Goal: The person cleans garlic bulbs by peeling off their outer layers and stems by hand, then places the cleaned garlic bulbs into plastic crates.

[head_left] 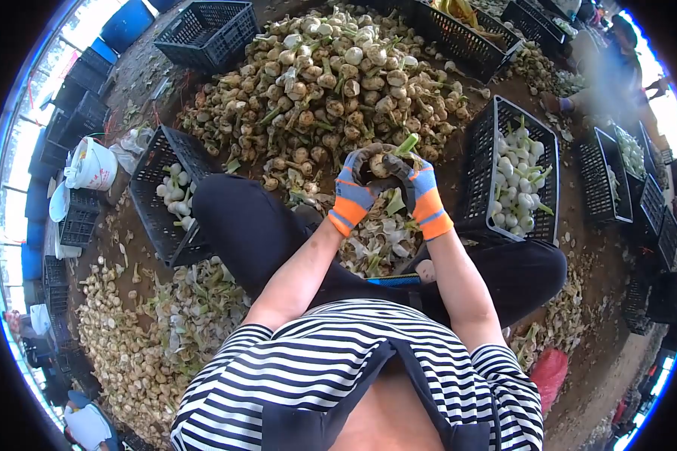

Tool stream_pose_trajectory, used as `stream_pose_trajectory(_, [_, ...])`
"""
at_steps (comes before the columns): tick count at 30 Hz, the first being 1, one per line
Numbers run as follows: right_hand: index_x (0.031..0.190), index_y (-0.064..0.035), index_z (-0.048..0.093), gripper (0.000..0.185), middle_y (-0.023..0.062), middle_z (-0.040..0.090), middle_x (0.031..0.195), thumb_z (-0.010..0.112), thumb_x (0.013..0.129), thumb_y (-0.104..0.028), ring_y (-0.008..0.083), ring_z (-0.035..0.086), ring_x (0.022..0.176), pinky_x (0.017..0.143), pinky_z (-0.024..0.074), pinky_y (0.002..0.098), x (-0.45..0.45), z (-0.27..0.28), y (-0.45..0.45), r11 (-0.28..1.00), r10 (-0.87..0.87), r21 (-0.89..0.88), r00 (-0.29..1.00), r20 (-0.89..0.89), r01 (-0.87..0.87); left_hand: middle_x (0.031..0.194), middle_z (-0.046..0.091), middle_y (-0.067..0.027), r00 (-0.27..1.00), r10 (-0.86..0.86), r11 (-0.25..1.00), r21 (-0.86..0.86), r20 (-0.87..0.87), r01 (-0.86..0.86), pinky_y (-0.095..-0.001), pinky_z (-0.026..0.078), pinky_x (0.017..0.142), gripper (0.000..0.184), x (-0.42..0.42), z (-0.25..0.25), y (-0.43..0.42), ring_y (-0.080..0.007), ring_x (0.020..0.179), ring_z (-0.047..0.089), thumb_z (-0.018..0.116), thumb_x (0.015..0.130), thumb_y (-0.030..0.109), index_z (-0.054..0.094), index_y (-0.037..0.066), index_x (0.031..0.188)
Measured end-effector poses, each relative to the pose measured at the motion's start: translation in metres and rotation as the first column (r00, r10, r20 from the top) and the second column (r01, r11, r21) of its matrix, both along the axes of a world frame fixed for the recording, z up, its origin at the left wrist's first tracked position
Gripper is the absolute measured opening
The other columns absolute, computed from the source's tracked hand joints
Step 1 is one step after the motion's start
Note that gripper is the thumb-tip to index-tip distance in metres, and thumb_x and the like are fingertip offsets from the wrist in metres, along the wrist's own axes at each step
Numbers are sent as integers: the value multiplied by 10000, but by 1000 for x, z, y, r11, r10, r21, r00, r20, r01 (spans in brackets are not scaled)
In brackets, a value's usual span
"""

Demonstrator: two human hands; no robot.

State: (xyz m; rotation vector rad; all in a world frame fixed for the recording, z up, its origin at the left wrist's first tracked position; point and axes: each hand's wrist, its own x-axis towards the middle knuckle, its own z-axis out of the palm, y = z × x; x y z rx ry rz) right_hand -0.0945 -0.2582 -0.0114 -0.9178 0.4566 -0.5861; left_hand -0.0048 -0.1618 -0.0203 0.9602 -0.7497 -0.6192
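While the left hand point(359, 173) and right hand point(414, 182) were curled closed round one bulb point(377, 165) at twelve o'clock, apparently steadying it, the ten-o'clock crate point(184, 149), two-o'clock crate point(479, 167) and pile point(331, 90) beyond stood near, presumably for easy reach.

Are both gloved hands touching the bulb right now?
Touching. The head view shows the left hand and right hand closed around the bulb, gloved fingers against its surface.

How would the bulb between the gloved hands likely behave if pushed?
The bulb would probably roll unevenly: rounded body, protruding green stem. The stem looks thick, so likely stiff. It may also flake, judging by the papery peelings below.
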Motion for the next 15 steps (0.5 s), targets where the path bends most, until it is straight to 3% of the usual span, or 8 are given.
stream_pose_trajectory(2, [1063,31,572,299,100,627,959,635,786,-64,174,619,828,745,511,297,-5,5,-1,997,73,24,997,32,-74,1121,541,-92,1000,-7,1000,3,29,7,-303,479,855,562,1,-1,1,-183,991,552,727,643,-40,461,3,1136])
stream_pose_trajectory(5, [1085,27,561,311,102,626,977,622,791,-56,176,617,850,770,505,306,-20,24,4,996,81,28,991,106,-85,1120,534,-92,953,-36,999,10,-301,41,-302,482,847,533,1,-3,2,-201,994,551,727,646,-34,480,2,1117])
stream_pose_trajectory(8, [1084,30,556,339,100,630,966,638,755,9,174,620,839,743,512,305,-24,23,-1,988,81,121,992,96,-92,1134,515,-89,998,38,998,50,-52,-35,-301,472,860,507,3,-5,3,-204,1011,535,713,666,-30,484,10,1116])
stream_pose_trajectory(9, [1072,35,559,341,98,632,956,649,742,25,173,620,834,725,518,302,-25,25,-1,982,56,172,993,107,-74,1124,512,-92,968,118,988,68,221,-136,-303,468,869,519,5,-5,4,-204,1006,535,716,672,-14,471,8,1129])
stream_pose_trajectory(11, [1067,39,560,334,108,632,953,636,743,38,184,625,824,724,520,310,-14,20,-1,990,8,139,999,-32,-3,1105,507,-100,679,222,944,19,699,-329,-306,458,889,547,10,2,7,-205,998,534,722,685,18,444,4,1155])
stream_pose_trajectory(12, [1065,41,560,330,113,632,951,630,743,45,190,627,818,723,522,314,-11,17,1,992,-17,122,995,-102,29,1114,505,-96,665,224,940,23,712,-341,-302,453,889,549,10,1,7,-197,1000,531,726,686,24,443,7,1156])
stream_pose_trajectory(14, [1049,42,564,304,125,634,942,604,748,62,201,631,798,715,526,324,-10,16,4,993,-41,105,996,-82,50,1133,501,-89,631,231,929,24,741,-368,-292,441,890,556,11,-2,6,-183,1006,524,733,688,36,440,13,1159])
stream_pose_trajectory(15, [1040,42,567,292,131,634,937,591,750,71,206,633,788,712,528,328,-9,16,4,994,-52,96,996,-69,58,1136,503,-87,814,200,965,33,546,-260,-290,441,886,554,10,-4,5,-184,1004,526,728,697,38,434,17,1167])
